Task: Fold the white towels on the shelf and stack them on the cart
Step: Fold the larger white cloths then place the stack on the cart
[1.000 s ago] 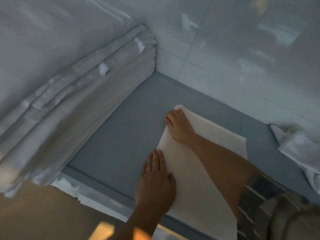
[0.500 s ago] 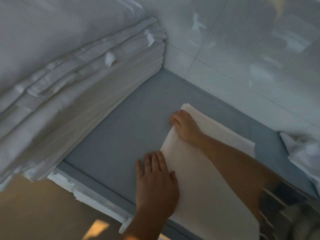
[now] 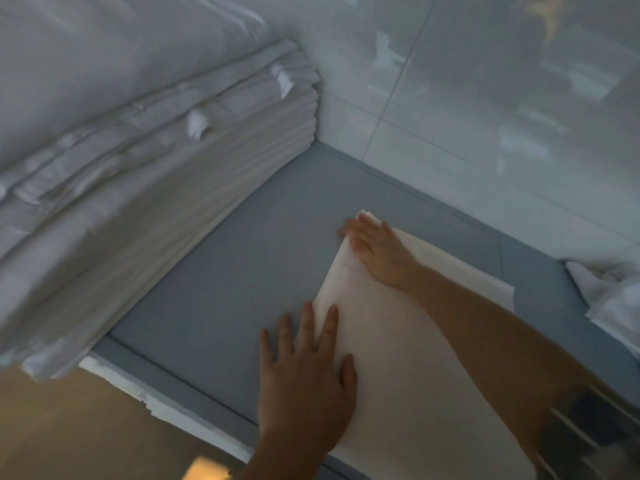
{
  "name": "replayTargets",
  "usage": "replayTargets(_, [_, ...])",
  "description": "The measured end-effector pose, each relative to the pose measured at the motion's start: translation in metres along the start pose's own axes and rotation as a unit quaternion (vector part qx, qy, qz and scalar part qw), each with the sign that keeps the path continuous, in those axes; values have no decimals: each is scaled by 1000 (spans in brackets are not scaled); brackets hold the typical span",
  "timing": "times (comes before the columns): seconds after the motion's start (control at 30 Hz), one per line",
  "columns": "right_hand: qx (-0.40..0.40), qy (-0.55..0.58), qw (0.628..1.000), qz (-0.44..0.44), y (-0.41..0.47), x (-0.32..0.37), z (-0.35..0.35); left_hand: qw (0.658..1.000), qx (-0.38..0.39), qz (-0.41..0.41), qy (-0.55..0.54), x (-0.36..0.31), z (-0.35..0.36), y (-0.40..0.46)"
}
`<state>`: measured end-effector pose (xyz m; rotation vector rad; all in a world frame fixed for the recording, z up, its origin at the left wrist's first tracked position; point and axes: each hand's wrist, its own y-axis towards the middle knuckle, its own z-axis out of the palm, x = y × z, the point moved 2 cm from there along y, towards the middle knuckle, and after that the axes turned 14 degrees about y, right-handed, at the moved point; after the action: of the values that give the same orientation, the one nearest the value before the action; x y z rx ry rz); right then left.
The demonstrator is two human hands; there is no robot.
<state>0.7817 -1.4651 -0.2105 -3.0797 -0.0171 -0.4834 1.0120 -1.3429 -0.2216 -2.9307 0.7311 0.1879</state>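
A folded white towel [image 3: 408,368] lies flat on the grey shelf surface [image 3: 242,271]. My left hand [image 3: 304,379] rests palm down with straight, spread fingers on the towel's near left edge, partly on the grey surface. My right hand [image 3: 377,251] lies flat with straight fingers on the towel's far left corner, its forearm crossing the towel. A tall stack of folded white towels [image 3: 149,188] stands at the left against the wall.
White tiled walls [image 3: 485,116] close the corner behind the shelf. A crumpled white cloth [image 3: 609,296] lies at the right edge. The shelf's front edge [image 3: 166,407] has torn white trim, with tan floor [image 3: 69,434] below. A metal rack [image 3: 588,434] shows at lower right.
My left hand has slid left so its fingers spread partly onto the grey surface. My right hand's fingers have straightened out over the towel's far corner.
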Motion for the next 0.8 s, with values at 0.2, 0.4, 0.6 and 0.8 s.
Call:
replayTargets(0.2, [-69, -32, 994, 76, -5, 27, -8, 1000, 8, 4, 6, -1, -2, -1])
replayTargets(0.4, [-4, -2, 999, 37, -91, -2, 2, 999, 10, 8, 31, 1, -1, 0])
replayTargets(0.6, [-74, -89, 923, 366, -127, -86, -44, 999, 5, 6, 47, 0, 0, 1])
replayTargets(0.8, [-3, -39, 993, 111, -152, 19, 13, 997, 5, 9, 70, 0, 0, 3])
